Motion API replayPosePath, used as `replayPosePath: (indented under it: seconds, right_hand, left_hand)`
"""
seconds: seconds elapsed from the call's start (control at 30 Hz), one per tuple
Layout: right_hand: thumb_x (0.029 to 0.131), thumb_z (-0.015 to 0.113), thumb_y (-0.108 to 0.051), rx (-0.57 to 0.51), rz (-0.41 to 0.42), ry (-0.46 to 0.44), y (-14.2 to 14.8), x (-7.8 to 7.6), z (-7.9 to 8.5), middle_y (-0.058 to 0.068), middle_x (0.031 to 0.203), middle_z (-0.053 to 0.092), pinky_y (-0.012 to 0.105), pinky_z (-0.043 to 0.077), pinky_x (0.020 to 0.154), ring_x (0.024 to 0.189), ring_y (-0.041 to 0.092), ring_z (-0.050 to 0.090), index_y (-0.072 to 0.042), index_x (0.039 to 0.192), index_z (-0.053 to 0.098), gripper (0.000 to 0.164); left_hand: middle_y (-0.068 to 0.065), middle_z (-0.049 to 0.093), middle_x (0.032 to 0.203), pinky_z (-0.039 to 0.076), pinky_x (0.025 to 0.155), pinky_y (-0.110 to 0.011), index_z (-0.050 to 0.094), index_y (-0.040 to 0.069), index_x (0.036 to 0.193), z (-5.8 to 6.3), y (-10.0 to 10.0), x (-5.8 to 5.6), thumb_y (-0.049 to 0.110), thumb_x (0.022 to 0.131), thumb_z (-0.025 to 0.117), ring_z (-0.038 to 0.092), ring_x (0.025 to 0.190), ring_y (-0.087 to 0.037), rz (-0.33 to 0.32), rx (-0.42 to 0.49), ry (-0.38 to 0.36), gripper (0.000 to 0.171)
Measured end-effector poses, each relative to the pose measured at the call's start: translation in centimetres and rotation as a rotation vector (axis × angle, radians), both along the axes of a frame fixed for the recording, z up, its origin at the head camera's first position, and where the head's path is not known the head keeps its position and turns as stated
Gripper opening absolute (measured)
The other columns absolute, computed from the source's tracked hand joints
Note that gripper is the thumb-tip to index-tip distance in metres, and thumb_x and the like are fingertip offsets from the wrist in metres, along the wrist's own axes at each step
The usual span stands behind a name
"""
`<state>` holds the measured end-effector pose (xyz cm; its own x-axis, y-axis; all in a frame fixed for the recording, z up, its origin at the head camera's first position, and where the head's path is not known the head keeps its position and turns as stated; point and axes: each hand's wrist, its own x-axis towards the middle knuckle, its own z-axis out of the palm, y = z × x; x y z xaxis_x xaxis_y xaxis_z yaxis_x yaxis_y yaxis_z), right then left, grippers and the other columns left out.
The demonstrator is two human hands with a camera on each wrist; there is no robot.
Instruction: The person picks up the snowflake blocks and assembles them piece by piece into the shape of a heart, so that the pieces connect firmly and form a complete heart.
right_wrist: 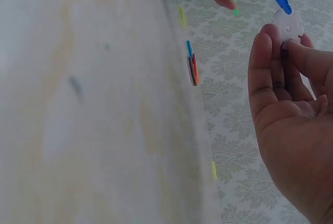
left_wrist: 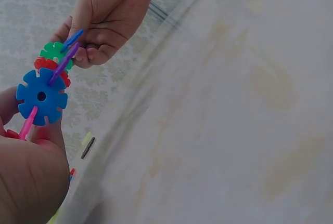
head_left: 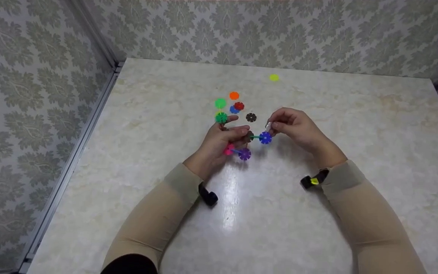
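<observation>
My left hand [head_left: 221, 142] grips a chain of notched plastic discs slotted into one another at right angles. A purple disc [head_left: 245, 154], a pink disc [head_left: 229, 149] and a green disc [head_left: 221, 118] show around that hand; the palm and fingers hide part of the chain. At the chain's right end, a blue disc [head_left: 265, 137] sticks out toward my right hand [head_left: 295, 123]. Between thumb and fingertips the right hand pinches a white disc [right_wrist: 291, 24]. Its edge is right at the blue disc, which appears edge-on in the right wrist view.
On the marbled table [head_left: 280, 228], beyond the hands, lie an orange disc [head_left: 234, 95], a red disc [head_left: 239, 106] overlapping a blue one, and a dark brown disc [head_left: 251, 117]. A yellow disc [head_left: 274, 77] lies near the far edge. Patterned walls [head_left: 226, 34] stand behind and left.
</observation>
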<state>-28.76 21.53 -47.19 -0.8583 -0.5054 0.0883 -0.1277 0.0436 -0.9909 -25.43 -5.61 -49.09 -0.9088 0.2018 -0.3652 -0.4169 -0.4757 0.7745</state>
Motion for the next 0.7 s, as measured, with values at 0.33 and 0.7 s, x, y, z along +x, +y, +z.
replayPosePath:
  seconds: [0.33,0.7]
  right_hand:
    - [0.112,0.061,0.005,-0.003,0.025,0.027,0.03,0.03,0.01,-0.003,0.111,0.08,0.027,0.067,0.092,0.098,0.011,0.077,0.019,0.128,0.066,0.022]
    - [0.093,0.086,0.008,0.108,0.035,0.092,-0.42,0.81,0.77,0.002,0.133,0.076,0.025,0.064,0.104,0.116,0.016,0.076,0.005,0.143,0.069,0.053]
  left_hand:
    - [-0.009,0.086,0.108,0.069,0.08,-0.03,0.051,0.011,0.15,-0.08,-0.09,0.13,-0.003,0.1,0.082,0.084,0.09,-0.02,-0.007,-0.002,0.027,0.06]
    - [-0.009,0.084,0.113,0.069,0.077,-0.028,0.052,0.011,0.148,0.05,-0.01,0.04,-0.002,0.102,0.08,0.083,0.09,-0.018,0.032,0.024,0.001,0.056]
